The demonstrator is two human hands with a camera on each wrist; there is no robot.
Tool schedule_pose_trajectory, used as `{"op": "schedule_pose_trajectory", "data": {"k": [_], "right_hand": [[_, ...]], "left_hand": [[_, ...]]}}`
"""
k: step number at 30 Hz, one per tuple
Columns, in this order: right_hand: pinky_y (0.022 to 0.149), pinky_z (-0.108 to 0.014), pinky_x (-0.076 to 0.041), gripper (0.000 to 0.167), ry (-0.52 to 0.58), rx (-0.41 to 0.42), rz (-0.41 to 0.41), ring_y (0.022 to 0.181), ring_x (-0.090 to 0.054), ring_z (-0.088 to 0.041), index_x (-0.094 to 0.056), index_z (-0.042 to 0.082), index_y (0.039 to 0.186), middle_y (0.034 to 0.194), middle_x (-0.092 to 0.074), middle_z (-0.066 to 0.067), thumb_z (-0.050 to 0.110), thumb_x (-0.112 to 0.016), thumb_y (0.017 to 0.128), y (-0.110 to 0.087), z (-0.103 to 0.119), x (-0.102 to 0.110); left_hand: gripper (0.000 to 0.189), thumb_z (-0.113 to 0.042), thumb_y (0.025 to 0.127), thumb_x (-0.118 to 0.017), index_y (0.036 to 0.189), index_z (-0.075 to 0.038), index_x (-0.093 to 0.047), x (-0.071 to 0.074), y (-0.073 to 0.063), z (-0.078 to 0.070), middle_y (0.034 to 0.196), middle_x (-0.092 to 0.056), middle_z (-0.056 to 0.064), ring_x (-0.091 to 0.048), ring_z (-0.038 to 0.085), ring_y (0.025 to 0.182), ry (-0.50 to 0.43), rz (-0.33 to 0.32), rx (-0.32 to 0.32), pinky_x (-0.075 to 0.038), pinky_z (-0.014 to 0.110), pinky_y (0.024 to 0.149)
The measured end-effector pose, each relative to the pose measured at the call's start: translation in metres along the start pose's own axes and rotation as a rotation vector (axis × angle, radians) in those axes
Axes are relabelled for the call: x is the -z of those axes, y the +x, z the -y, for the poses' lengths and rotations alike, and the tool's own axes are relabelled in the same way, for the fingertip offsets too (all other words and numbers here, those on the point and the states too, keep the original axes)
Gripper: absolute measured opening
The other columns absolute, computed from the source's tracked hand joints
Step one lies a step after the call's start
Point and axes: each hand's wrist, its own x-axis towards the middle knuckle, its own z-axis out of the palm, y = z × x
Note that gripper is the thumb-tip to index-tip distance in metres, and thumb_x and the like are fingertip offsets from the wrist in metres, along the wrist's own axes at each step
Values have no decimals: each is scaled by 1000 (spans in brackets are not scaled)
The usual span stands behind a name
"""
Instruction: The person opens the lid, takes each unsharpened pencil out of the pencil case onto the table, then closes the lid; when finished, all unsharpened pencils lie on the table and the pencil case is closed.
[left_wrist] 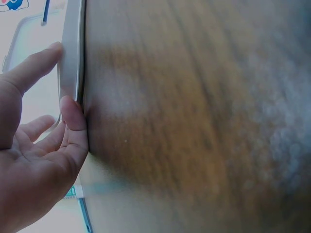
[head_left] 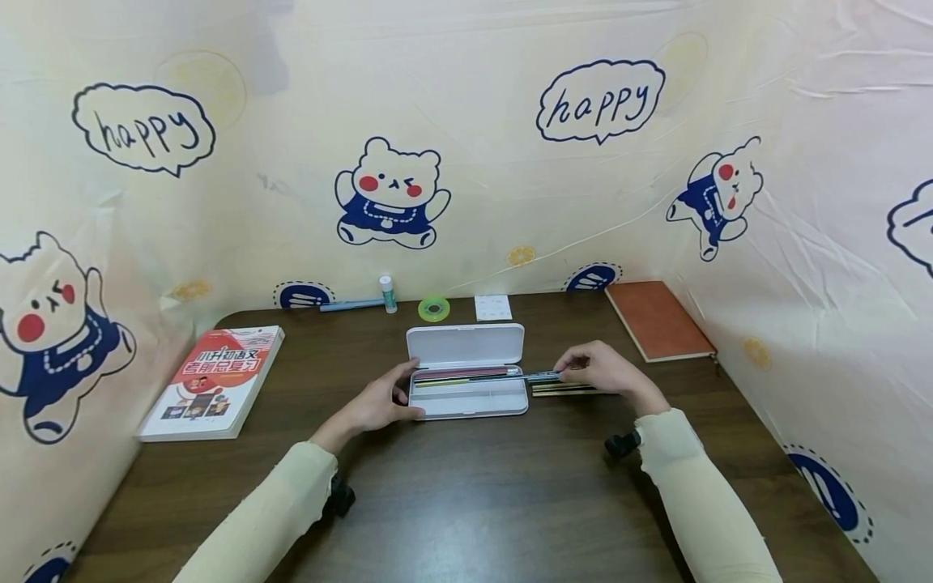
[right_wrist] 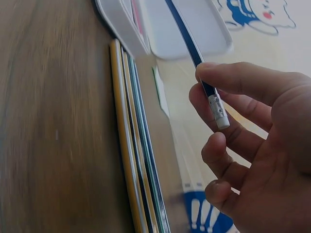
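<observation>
A white pencil case (head_left: 470, 405) lies on the table with its lid (head_left: 464, 346) raised at the back. Several pencils (head_left: 452, 379) rest along its rear part. My left hand (head_left: 377, 401) holds the case by its left end, thumb at the front corner and fingers toward the back. Between thumb and fingertips, my right hand (head_left: 601, 368) pinches a dark blue pencil (right_wrist: 187, 36) near its white eraser (right_wrist: 223, 122). That pencil reaches leftward over the case. Beneath the right hand, several pencils (right_wrist: 127, 121) lie side by side on the table, right of the case.
A thick book (head_left: 211, 385) lies at the left, a brown notebook (head_left: 656, 320) at the back right. Along the back edge are a blue pen-like stick (head_left: 352, 306), a glue stick (head_left: 388, 295), a green tape roll (head_left: 433, 308) and a white paper (head_left: 493, 308). Patterned cloth (head_left: 481, 162) hangs behind.
</observation>
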Motion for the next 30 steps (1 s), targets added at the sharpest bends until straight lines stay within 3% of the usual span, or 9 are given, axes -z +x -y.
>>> {"op": "schedule_pose_trajectory", "data": {"k": [8, 17, 21, 30], "right_hand": [[81, -35, -48, 11, 7, -44, -9, 91, -61, -17, -76, 15, 101, 97, -74, 1, 21, -73, 91, -23, -20, 18], [86, -37, -49, 15, 30, -164, -6, 98, -62, -20, -76, 16, 105, 107, -73, -4, 24, -70, 94, -49, -49, 34], [87, -38, -50, 13, 7, -161, -5, 98, -63, -18, -76, 18, 104, 107, -74, -3, 24, -70, 94, -59, -59, 38], [79, -26, -50, 9, 6, -120, 4, 94, -64, -12, -77, 16, 99, 106, -75, -6, 20, -73, 91, -74, -75, 37]], "left_hand": [[92, -30, 84, -81, 158, -20, -27, 0, 1, 0, 143, -47, 14, -55, 18, 94, 0, -1, -12, -45, 31, 80], [92, -30, 84, -81, 158, -20, -27, 0, 0, 0, 144, -47, 14, -55, 18, 95, -5, -1, -13, -45, 31, 80], [92, -30, 84, -81, 158, -20, -27, 0, 0, -1, 144, -47, 14, -55, 18, 95, -5, -4, -12, -45, 31, 81], [92, -31, 84, -81, 158, -21, -27, -1, 0, 0, 144, -46, 14, -55, 19, 96, -18, 0, -4, -45, 31, 81]]}}
